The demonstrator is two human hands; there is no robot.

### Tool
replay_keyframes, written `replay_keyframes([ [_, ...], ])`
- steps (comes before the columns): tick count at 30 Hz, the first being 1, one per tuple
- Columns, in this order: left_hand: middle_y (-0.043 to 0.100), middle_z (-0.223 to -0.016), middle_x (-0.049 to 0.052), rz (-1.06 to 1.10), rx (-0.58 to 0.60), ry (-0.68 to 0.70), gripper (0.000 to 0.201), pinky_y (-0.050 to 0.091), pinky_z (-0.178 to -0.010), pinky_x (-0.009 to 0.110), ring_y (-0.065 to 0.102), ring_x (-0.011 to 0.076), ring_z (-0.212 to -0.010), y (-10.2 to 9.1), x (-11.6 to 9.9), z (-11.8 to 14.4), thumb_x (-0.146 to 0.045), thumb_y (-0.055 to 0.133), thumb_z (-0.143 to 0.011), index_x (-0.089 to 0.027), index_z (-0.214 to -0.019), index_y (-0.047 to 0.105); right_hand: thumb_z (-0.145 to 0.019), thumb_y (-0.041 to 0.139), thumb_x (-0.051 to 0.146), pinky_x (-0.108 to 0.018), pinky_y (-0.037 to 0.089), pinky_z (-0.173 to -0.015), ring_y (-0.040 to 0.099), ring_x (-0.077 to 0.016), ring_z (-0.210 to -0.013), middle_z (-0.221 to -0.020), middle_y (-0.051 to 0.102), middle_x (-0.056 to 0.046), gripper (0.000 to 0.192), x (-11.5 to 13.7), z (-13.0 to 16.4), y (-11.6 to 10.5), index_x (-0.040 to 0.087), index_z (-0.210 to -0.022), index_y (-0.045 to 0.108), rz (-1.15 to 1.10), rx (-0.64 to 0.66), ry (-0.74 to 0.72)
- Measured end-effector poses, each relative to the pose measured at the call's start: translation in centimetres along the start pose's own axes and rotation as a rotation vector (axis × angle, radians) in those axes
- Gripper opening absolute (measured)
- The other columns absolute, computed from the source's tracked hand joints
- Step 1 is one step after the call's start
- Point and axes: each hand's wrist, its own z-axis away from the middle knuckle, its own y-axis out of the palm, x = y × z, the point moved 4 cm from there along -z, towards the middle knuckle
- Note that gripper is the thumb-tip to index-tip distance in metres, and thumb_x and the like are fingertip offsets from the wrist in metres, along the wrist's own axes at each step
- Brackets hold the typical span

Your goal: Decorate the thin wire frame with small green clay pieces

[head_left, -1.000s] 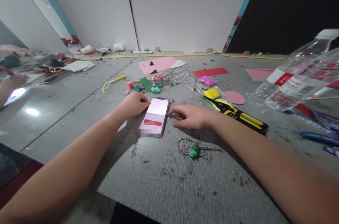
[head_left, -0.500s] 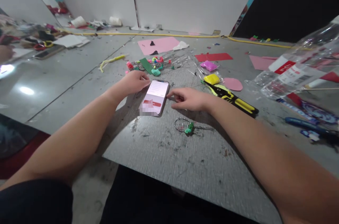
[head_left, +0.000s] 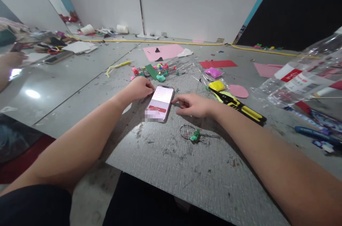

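A lit phone (head_left: 159, 103) lies flat on the grey, scuffed, woven-textured surface (head_left: 187, 169) between both hands: the left hand (head_left: 139, 88) curls loosely against its left edge and the right hand (head_left: 194, 106) rests fingertips by its right edge, so neither grip is closed on it. It is not lifted. Just nearer than the right grip lies a thin wire loop with a green clay lump (head_left: 192, 134); beyond it, glossy yellow-and-black pliers (head_left: 237, 105).
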Motion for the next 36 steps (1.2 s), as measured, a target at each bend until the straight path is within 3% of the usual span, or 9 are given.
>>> replay_keyframes([
  [4,0.076,-0.074,0.005,-0.028,-0.045,-0.018,0.021,0.047,-0.067,0.031,0.066,0.0190,-0.070,-0.4,0.1,0.1,-0.017,0.061,-0.072,-0.018,-0.081,0.080,-0.086,0.070,0.027,-0.037,0.037,-0.066,0.049,-0.0185,-0.069,-0.075,0.051,0.002,0.034,0.0,0.0,0.0,0.021,-0.119,0.063,-0.001,0.013,0.000],
  [8,0.077,-0.080,0.006,-0.008,0.010,0.032,0.020,0.045,-0.065,0.031,0.065,0.0194,-0.074,0.0,-0.2,0.3,-0.025,0.062,-0.074,-0.017,-0.080,0.080,-0.086,0.070,0.027,-0.037,0.038,-0.066,0.049,-0.0184,-0.069,-0.075,0.051,0.002,0.035,0.0,-0.1,0.1,0.021,-0.120,0.063,-0.008,0.013,0.003],
  [19,0.070,-0.065,0.005,-0.026,-0.009,0.004,0.017,0.042,-0.059,0.031,0.059,0.0166,-0.060,0.3,-0.4,0.4,-0.022,0.061,-0.073,-0.017,-0.071,0.076,-0.087,0.069,0.027,-0.037,0.037,-0.066,0.048,-0.0182,-0.068,-0.075,0.052,0.001,0.037,0.3,0.1,0.0,0.019,-0.122,0.063,0.009,0.012,0.020],
  [23,0.073,-0.072,0.006,0.010,-0.006,-0.043,0.022,0.048,-0.064,0.030,0.066,0.0185,-0.067,-0.4,-0.1,0.4,-0.020,0.058,-0.075,-0.017,-0.081,0.079,-0.085,0.070,0.027,-0.037,0.037,-0.066,0.049,-0.0187,-0.069,-0.075,0.051,0.002,0.034,0.2,0.0,0.0,0.022,-0.118,0.064,-0.001,0.007,0.013],
  [28,0.077,-0.090,0.008,-0.145,-0.070,-0.039,0.033,0.050,-0.077,0.032,0.068,0.0234,-0.083,-1.6,0.6,0.0,-0.022,0.064,-0.075,-0.016,-0.104,0.079,-0.086,0.068,0.027,-0.037,0.036,-0.065,0.049,-0.0186,-0.069,-0.074,0.050,0.002,0.034,0.2,0.0,0.1,0.021,-0.119,0.063,-0.006,0.014,0.012],
  [32,0.075,-0.092,0.009,-0.196,-0.020,-0.020,0.035,0.048,-0.077,0.032,0.066,0.0234,-0.083,-1.6,0.9,0.0,-0.035,0.072,-0.076,-0.018,-0.106,0.078,-0.085,0.069,0.028,-0.037,0.037,-0.066,0.049,-0.0187,-0.069,-0.075,0.051,0.002,0.034,0.1,0.0,0.1,0.022,-0.118,0.064,0.003,0.006,0.014],
  [36,0.074,-0.089,0.007,-0.184,0.011,0.004,0.026,0.046,-0.075,0.032,0.064,0.0223,-0.081,-1.1,0.8,0.0,-0.035,0.072,-0.077,-0.020,-0.098,0.079,-0.085,0.070,0.027,-0.037,0.037,-0.066,0.049,-0.0187,-0.069,-0.075,0.051,0.002,0.035,0.2,0.0,0.0,0.022,-0.119,0.064,0.000,0.004,0.012],
])
